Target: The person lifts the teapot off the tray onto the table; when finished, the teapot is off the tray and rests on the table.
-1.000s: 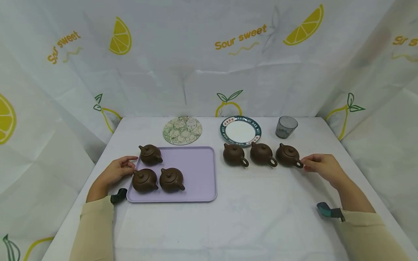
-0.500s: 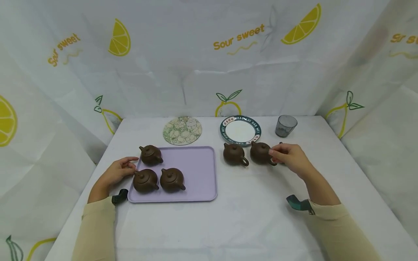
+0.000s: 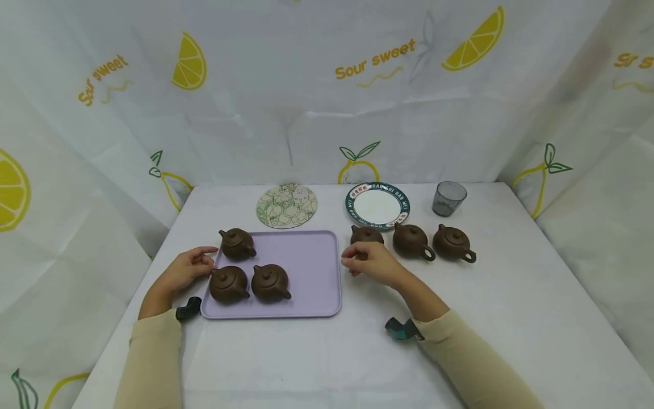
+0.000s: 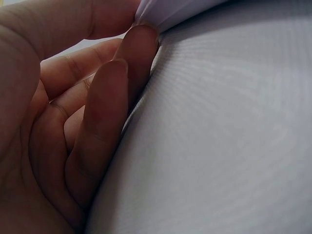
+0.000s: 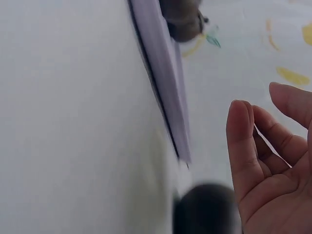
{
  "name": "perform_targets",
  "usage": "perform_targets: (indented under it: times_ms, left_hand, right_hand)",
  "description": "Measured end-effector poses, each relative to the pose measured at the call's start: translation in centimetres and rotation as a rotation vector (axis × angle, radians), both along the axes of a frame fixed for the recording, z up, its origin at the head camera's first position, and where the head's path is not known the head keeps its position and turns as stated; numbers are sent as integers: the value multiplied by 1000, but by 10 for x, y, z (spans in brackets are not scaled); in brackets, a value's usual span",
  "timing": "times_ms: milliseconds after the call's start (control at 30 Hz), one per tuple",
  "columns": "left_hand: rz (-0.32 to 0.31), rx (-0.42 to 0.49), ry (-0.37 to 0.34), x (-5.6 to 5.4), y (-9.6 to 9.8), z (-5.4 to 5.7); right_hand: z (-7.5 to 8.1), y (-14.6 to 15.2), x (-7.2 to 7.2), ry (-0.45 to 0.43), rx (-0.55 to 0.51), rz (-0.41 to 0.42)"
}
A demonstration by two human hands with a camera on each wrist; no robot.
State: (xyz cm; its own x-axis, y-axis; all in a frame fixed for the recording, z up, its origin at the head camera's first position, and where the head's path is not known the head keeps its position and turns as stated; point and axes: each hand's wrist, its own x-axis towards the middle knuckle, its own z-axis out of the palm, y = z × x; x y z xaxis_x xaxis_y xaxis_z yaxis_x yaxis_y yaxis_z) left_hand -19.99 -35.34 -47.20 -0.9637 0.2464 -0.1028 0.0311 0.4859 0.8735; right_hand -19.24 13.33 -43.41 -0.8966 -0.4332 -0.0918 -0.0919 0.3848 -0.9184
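Observation:
My left hand holds the left rim of a lilac tray; in the left wrist view, its thumb and fingertips meet at the tray edge. On the tray stand three small brown clay teapots, one at the back, one front left and one beside it. Bare and relaxed, my right hand hovers between the tray and a fourth teapot, partly covering that pot. The right wrist view shows its thumb and fingers apart with nothing between them.
Two more brown teapots stand in the row to the right, a middle one and an end one. Behind are a round patterned mat, a green-rimmed plate and a grey glass. A lemon-print cloth walls the back.
My right hand has left the handle of the rightmost teapot and moved left past the middle one to the leftmost of that row. The left hand and the teapots have stayed put.

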Motion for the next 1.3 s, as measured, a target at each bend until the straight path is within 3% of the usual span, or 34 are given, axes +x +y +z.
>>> perform_targets:
  times_ms: [233,533,767,1033,1167,1300]
  left_hand:
    - [5,3,-15,0,2,1]
    - [7,8,-38,2,7,12]
    - [-3,11,-49,12,19,32]
    - [18,9,-49,0,5,8]
    - [17,8,-35,-1,4,4]
    - [25,5,-36,0,3,2]
  right_hand:
    - [-11,-53,12,39,6,182]
    - [-11,-96,29,48,13,268]
    - [-12,-114,34,60,44,220]
    - [-15,-119,37,86,62,114]
    - [-16,-116,37,132,68,54]
    - [-15,-111,37,117,58,30]
